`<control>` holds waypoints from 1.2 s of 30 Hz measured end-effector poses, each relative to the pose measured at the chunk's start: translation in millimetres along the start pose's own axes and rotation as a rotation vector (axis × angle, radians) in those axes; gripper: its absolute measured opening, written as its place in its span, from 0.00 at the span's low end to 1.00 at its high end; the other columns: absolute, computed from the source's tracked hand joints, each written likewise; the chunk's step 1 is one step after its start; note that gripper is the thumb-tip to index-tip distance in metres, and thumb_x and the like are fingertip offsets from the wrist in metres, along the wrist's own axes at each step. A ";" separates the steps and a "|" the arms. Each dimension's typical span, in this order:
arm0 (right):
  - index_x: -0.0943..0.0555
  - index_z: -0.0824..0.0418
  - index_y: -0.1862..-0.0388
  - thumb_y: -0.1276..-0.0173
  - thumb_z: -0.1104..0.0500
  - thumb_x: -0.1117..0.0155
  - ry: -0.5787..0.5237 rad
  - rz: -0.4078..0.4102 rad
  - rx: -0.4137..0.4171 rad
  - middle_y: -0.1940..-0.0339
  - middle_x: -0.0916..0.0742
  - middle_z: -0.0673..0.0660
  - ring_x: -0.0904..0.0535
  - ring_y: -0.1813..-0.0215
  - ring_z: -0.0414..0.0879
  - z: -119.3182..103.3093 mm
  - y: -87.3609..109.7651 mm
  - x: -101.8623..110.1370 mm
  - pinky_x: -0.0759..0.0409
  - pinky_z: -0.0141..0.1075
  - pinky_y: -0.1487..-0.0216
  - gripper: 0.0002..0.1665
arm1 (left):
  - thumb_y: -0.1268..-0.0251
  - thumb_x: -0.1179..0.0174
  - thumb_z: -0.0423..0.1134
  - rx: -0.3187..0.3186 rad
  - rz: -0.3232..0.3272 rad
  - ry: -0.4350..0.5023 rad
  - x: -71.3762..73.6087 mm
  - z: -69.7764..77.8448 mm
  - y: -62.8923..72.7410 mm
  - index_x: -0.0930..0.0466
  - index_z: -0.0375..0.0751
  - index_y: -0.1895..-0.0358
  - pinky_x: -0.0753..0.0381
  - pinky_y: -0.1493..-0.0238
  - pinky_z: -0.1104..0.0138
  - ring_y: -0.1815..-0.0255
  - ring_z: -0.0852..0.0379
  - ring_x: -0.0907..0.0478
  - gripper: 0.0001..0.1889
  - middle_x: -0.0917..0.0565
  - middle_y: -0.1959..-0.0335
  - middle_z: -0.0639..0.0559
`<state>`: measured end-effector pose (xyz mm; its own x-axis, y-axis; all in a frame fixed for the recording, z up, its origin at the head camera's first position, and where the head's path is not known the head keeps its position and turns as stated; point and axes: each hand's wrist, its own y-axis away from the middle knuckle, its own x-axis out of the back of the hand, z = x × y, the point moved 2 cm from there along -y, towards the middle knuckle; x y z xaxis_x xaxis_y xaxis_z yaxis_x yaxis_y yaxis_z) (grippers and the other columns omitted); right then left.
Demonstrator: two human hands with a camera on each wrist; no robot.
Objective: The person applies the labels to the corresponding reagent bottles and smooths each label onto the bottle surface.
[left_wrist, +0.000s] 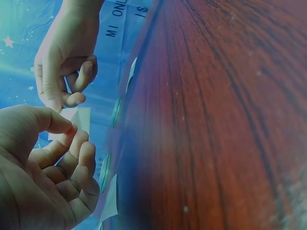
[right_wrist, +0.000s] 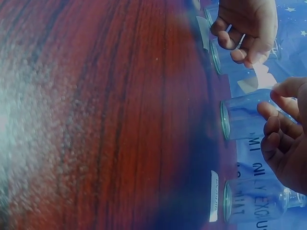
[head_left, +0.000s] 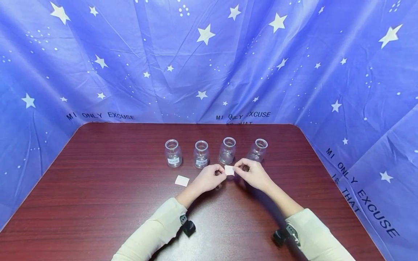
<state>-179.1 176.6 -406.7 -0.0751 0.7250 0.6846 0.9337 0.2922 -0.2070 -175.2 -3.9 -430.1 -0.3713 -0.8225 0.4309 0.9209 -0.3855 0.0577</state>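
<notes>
Between both hands, a small white sticker label (head_left: 229, 170) is pinched by its two sides, in front of the third jar (head_left: 226, 151) from the left. My left hand (head_left: 209, 178) grips its left edge between thumb and forefinger. On the opposite edge, my right hand (head_left: 255, 175) does the same. In the right wrist view the label (right_wrist: 264, 77) shows a paler flap standing off one side. The two left jars (head_left: 173, 153) (head_left: 201, 155) are clear glass, lidless and carry printed labels. My right hand partly hides the rightmost jar (head_left: 258, 150).
A loose white label (head_left: 181, 181) lies on the brown table (head_left: 124, 188), left of my left hand. Another label (right_wrist: 214, 196), with writing, lies in front of the rightmost jar. Blue star-printed cloth (head_left: 176, 83) hangs behind and beside the table.
</notes>
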 end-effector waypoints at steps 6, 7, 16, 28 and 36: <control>0.19 0.57 0.71 0.39 0.60 0.36 -0.013 0.042 -0.005 0.80 0.21 0.49 0.31 0.78 0.36 0.8 -0.8 3.2 0.32 0.28 0.76 0.02 | 0.43 0.48 0.36 -0.013 0.012 -0.038 -0.2 1.6 1.1 0.24 0.40 0.70 0.26 0.80 0.72 0.79 0.51 0.18 0.05 0.17 0.76 0.42; 0.19 0.57 0.70 0.39 0.60 0.37 -0.014 0.048 -0.009 0.80 0.21 0.49 0.31 0.79 0.36 1.3 -0.9 3.6 0.32 0.28 0.76 0.02 | 0.43 0.49 0.36 -0.015 0.013 -0.042 -0.2 1.9 1.2 0.24 0.40 0.70 0.27 0.80 0.72 0.80 0.50 0.18 0.05 0.17 0.76 0.42; 0.20 0.57 0.70 0.37 0.59 0.38 -0.028 0.078 -0.053 0.80 0.23 0.49 0.31 0.80 0.38 5.2 -0.1 7.6 0.33 0.29 0.79 0.03 | 0.44 0.48 0.37 -0.030 0.039 -0.091 0.0 4.7 2.1 0.24 0.42 0.71 0.28 0.80 0.73 0.81 0.51 0.18 0.04 0.23 0.83 0.57; 0.20 0.58 0.69 0.38 0.60 0.39 -0.039 0.143 -0.070 0.81 0.21 0.50 0.33 0.82 0.35 7.1 0.4 12.6 0.34 0.29 0.80 0.03 | 0.44 0.47 0.37 -0.028 0.062 -0.137 0.2 6.3 2.8 0.23 0.42 0.70 0.29 0.74 0.73 0.81 0.54 0.18 0.04 0.23 0.82 0.58; 0.20 0.58 0.69 0.38 0.60 0.39 -0.060 0.169 -0.064 0.82 0.19 0.52 0.31 0.82 0.34 11.7 0.8 13.2 0.33 0.28 0.79 0.03 | 0.44 0.47 0.38 -0.020 0.071 -0.177 -0.2 4.6 1.9 0.23 0.44 0.70 0.29 0.71 0.73 0.84 0.62 0.21 0.05 0.22 0.82 0.58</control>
<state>-183.4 193.7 -406.0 0.0657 0.7966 0.6009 0.9551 0.1241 -0.2690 -172.8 -2.6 -425.9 -0.2769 -0.7620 0.5854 0.9408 -0.3388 0.0040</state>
